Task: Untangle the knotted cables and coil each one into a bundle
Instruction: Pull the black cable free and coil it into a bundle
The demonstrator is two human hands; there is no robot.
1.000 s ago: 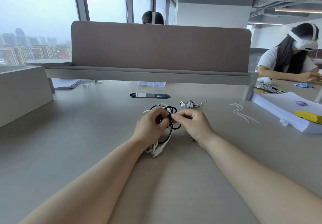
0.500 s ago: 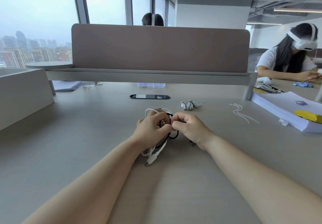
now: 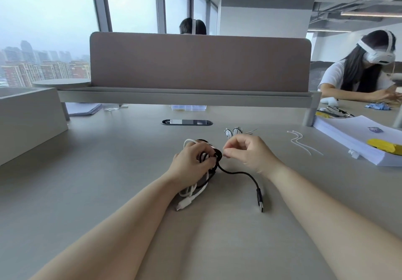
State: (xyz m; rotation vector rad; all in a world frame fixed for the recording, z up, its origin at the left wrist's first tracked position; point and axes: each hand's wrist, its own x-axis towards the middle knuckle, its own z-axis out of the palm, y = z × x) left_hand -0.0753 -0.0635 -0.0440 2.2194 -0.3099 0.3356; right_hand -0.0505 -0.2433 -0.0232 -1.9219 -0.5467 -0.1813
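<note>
Near the middle of the table (image 3: 108, 192) there is a tangle (image 3: 212, 160) made of two cables, one black and one white. The left hand (image 3: 191, 162) grips this tangle from above, its fingers curled round the loops. The right hand (image 3: 248, 153) is just beside it on the right, with the fingers curled and the thumb and first finger pressed together at the edge of the knot; I cannot tell whether any cable is between them. One free end of the black cable (image 3: 239, 173) leaves the knot, curves to the right and then runs toward the near side, so its black plug (image 3: 260, 202) lies on the table with the long axis from far to near and the tip pointing near. One end of the white cable (image 3: 193, 192) comes out under the left wrist, and its white plug (image 3: 183, 204) points near and a little left. Farther away, just behind the right hand, two small coiled bundles (image 3: 232, 131) lie side by side. To the right lie two white zip ties (image 3: 302, 143), and beyond them one stack of paper (image 3: 352, 140).
</note>
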